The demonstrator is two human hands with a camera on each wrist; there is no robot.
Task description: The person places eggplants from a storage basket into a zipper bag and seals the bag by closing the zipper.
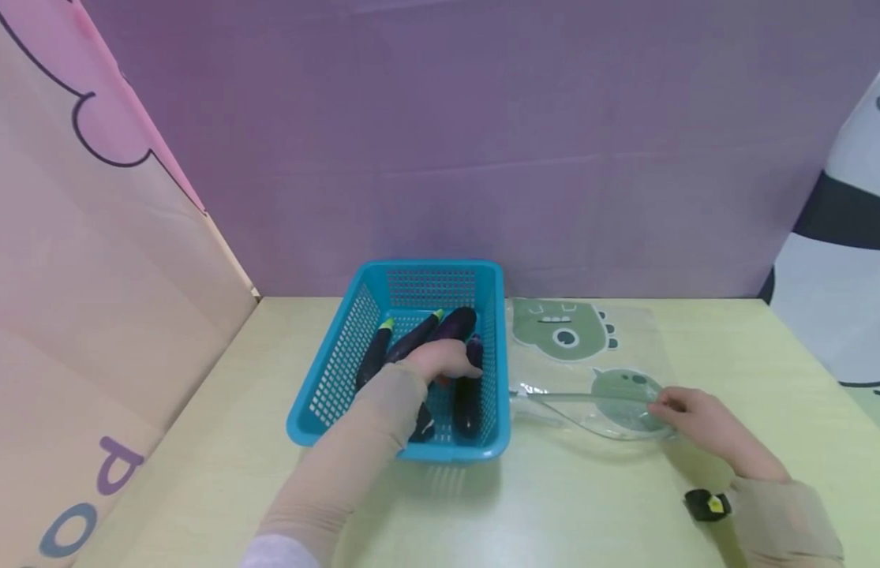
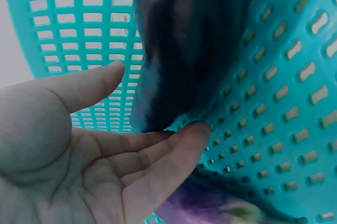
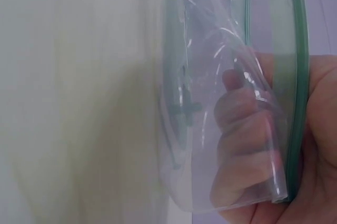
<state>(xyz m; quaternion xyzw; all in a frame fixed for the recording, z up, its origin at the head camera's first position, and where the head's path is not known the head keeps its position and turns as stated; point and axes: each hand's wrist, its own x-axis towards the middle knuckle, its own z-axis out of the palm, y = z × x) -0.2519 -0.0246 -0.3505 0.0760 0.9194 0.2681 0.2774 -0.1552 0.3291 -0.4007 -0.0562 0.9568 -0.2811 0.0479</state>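
Note:
My left hand (image 1: 443, 359) reaches into a blue basket (image 1: 454, 452) that holds several dark purple eggplants (image 1: 468, 409). In the left wrist view, the left hand (image 2: 79, 150) has its fingers extended and its thumb apart; the fingertips lie at the end of one eggplant (image 2: 189, 40), though contact is hard to tell. Another eggplant (image 2: 210, 200) lies below the fingers. To the basket's right, my right hand (image 1: 702, 422) pinches the edge of a clear zip bag (image 1: 563, 335) with green cartoon prints. Its curled fingers show through the plastic beside the green zip strip (image 3: 300, 87).
The basket and bag lie on a pale wooden table (image 1: 589, 505). A purple backdrop (image 1: 482, 158) rises behind it, with a printed sheet (image 1: 91, 300) at the left. Near the right wrist is a small black item (image 1: 705, 505) with a yellow mark.

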